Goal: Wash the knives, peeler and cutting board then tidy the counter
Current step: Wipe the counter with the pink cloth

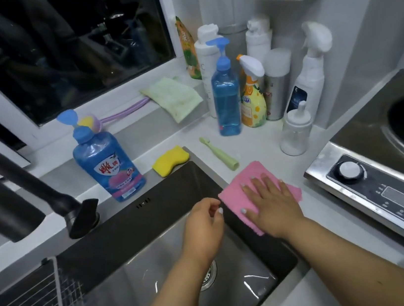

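Low centre: left hand (204, 226) hovers over sink (160, 270), fingers loosely curled, holding nothing. Right hand (267, 202) flat, fingers spread, pressing pink cloth (234, 186) on white desk (267, 143) beside the sink's rim. Tidying step, likely; knives, peeler, board out of sight. Best wipe in overlapping passes toward the sink. Farther: yellow sponge (170, 160), detergent bottles, dark window upper left.
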Action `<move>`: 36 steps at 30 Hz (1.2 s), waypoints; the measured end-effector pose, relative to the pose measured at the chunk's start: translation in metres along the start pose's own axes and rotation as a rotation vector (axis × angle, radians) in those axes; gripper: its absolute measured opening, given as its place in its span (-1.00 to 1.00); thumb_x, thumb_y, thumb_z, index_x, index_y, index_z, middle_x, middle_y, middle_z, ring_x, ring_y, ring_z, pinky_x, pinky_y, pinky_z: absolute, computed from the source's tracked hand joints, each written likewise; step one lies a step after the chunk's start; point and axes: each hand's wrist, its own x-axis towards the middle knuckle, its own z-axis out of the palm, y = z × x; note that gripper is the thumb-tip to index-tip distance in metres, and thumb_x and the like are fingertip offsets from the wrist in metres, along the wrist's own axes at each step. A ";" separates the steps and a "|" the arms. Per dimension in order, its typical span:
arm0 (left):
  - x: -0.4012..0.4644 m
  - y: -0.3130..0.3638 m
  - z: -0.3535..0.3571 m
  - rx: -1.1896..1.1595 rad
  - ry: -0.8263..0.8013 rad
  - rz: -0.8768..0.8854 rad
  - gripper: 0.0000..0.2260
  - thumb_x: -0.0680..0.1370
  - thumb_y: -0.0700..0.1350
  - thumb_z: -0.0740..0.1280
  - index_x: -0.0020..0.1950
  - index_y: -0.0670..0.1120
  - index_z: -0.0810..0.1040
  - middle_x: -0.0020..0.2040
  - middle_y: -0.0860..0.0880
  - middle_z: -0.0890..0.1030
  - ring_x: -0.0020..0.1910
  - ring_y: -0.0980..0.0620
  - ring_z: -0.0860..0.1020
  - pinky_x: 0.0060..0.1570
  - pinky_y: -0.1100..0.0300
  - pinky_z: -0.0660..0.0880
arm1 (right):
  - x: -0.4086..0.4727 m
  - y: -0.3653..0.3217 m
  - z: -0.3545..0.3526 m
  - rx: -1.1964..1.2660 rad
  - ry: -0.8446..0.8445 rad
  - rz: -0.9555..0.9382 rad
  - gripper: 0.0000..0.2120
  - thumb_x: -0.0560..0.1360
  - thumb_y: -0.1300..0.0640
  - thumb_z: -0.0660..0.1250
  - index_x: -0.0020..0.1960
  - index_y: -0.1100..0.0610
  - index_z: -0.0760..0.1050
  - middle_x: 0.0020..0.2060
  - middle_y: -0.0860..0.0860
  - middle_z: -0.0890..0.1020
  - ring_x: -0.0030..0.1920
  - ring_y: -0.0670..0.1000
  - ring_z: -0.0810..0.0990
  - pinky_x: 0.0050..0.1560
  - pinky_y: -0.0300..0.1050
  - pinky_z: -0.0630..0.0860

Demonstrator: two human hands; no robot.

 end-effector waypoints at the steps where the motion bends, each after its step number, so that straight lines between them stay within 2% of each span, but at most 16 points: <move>1: -0.005 0.000 0.001 0.001 -0.006 -0.017 -0.85 0.55 -0.21 0.27 0.03 -0.01 0.57 -0.13 0.16 0.51 -0.12 0.15 0.51 -0.06 0.32 0.43 | -0.002 0.001 0.000 -0.002 -0.004 -0.004 -0.39 0.58 -0.27 -0.16 0.53 -0.14 -0.30 0.54 -0.05 -0.23 0.52 0.03 -0.31 0.48 0.08 -0.30; 3: -0.015 0.000 0.003 -0.004 -0.022 -0.036 -0.84 0.55 -0.19 0.26 0.07 -0.03 0.57 -0.09 0.11 0.53 -0.09 0.11 0.52 -0.03 0.27 0.43 | -0.009 0.005 0.001 -0.008 -0.009 0.002 -0.40 0.59 -0.25 -0.18 0.53 -0.12 -0.31 0.54 -0.05 -0.23 0.52 0.03 -0.31 0.48 0.07 -0.28; 7: -0.038 -0.006 0.002 0.027 -0.063 -0.068 -0.84 0.58 -0.13 0.25 0.12 -0.04 0.56 0.02 0.02 0.58 -0.06 0.07 0.53 -0.02 0.29 0.41 | -0.031 0.011 0.003 -0.016 -0.014 0.052 -0.41 0.60 -0.23 -0.19 0.54 -0.10 -0.31 0.54 -0.03 -0.22 0.52 0.04 -0.31 0.47 0.07 -0.28; 10: -0.069 -0.017 0.000 0.099 -0.105 -0.085 -0.86 0.59 -0.08 0.23 0.08 -0.01 0.55 0.03 0.00 0.61 -0.01 -0.01 0.56 0.03 0.17 0.48 | -0.053 0.010 0.003 -0.017 -0.040 0.091 -0.41 0.60 -0.22 -0.19 0.54 -0.08 -0.31 0.54 -0.02 -0.22 0.52 0.05 -0.30 0.48 0.10 -0.25; 12: -0.089 -0.021 0.002 0.155 -0.125 -0.057 -0.85 0.60 -0.06 0.21 0.07 -0.04 0.55 0.02 -0.05 0.61 0.02 -0.07 0.56 0.01 0.15 0.45 | -0.064 0.009 0.003 0.005 -0.041 0.117 -0.41 0.60 -0.22 -0.19 0.54 -0.07 -0.30 0.54 -0.01 -0.22 0.52 0.06 -0.30 0.49 0.11 -0.24; 16: -0.139 -0.020 0.019 0.342 -0.245 0.052 -0.69 0.62 0.01 0.13 0.26 -0.11 0.48 0.18 -0.12 0.55 0.18 -0.11 0.47 0.15 0.14 0.37 | -0.100 0.004 0.010 0.034 -0.075 0.167 -0.40 0.61 -0.21 -0.16 0.54 -0.06 -0.32 0.54 -0.01 -0.24 0.52 0.06 -0.31 0.48 0.12 -0.24; 19: -0.172 -0.022 0.032 0.542 -0.315 0.050 -0.52 0.59 0.19 -0.08 0.29 -0.06 0.39 0.22 -0.10 0.51 0.21 -0.10 0.45 0.16 0.08 0.37 | -0.131 0.002 0.018 0.073 -0.066 0.206 -0.42 0.62 -0.19 -0.17 0.54 -0.07 -0.32 0.54 -0.02 -0.24 0.52 0.05 -0.32 0.48 0.10 -0.25; 21: -0.183 -0.023 0.035 0.636 -0.283 0.086 -0.46 0.56 0.23 -0.17 0.27 -0.05 0.37 0.20 -0.08 0.52 0.20 -0.09 0.46 0.14 0.08 0.38 | -0.152 0.001 0.023 0.101 -0.057 0.216 -0.44 0.63 -0.17 -0.19 0.54 -0.08 -0.31 0.54 -0.03 -0.24 0.52 0.04 -0.32 0.47 0.09 -0.26; 25: -0.181 -0.026 0.038 0.628 -0.246 0.107 -0.61 0.62 0.17 -0.02 0.22 -0.06 0.39 0.18 -0.08 0.53 0.17 -0.10 0.47 0.12 0.09 0.39 | -0.191 0.004 0.029 0.098 -0.082 0.176 -0.44 0.62 -0.15 -0.13 0.55 -0.08 -0.23 0.55 -0.04 -0.20 0.53 0.02 -0.29 0.49 0.08 -0.25; 28: -0.183 -0.026 0.039 0.631 -0.226 0.108 -0.61 0.62 0.17 0.00 0.22 -0.05 0.41 0.17 -0.07 0.54 0.17 -0.09 0.48 0.11 0.09 0.39 | -0.188 0.016 0.016 0.069 -0.067 0.182 -0.41 0.60 -0.15 0.01 0.56 -0.02 -0.04 0.56 -0.05 -0.04 0.55 -0.01 -0.11 0.50 0.11 -0.18; 30: -0.182 -0.027 0.039 0.617 -0.215 0.098 -0.61 0.62 0.16 0.00 0.26 -0.04 0.40 0.19 -0.06 0.54 0.19 -0.08 0.47 0.12 0.10 0.38 | -0.173 0.020 0.011 0.034 -0.031 0.202 -0.38 0.57 -0.15 0.07 0.54 0.03 0.01 0.54 -0.01 0.07 0.54 0.02 -0.01 0.50 0.15 -0.16; 33: -0.183 -0.027 0.037 0.553 -0.178 0.105 -0.55 0.59 0.15 -0.07 0.29 -0.03 0.41 0.20 -0.06 0.52 0.21 -0.08 0.45 0.17 0.11 0.33 | -0.158 0.015 0.019 -0.017 -0.063 0.207 -0.37 0.58 -0.21 -0.06 0.56 -0.05 -0.17 0.56 0.04 -0.09 0.54 0.13 -0.18 0.48 0.21 -0.20; 36: -0.197 -0.036 0.027 0.537 -0.022 0.100 -0.46 0.50 0.12 -0.09 0.26 -0.08 0.48 0.18 -0.08 0.55 0.20 -0.12 0.47 0.26 0.05 0.30 | -0.173 -0.006 0.039 -0.056 -0.061 0.122 -0.37 0.54 -0.32 -0.19 0.54 -0.15 -0.23 0.55 0.06 -0.20 0.52 0.18 -0.30 0.45 0.21 -0.27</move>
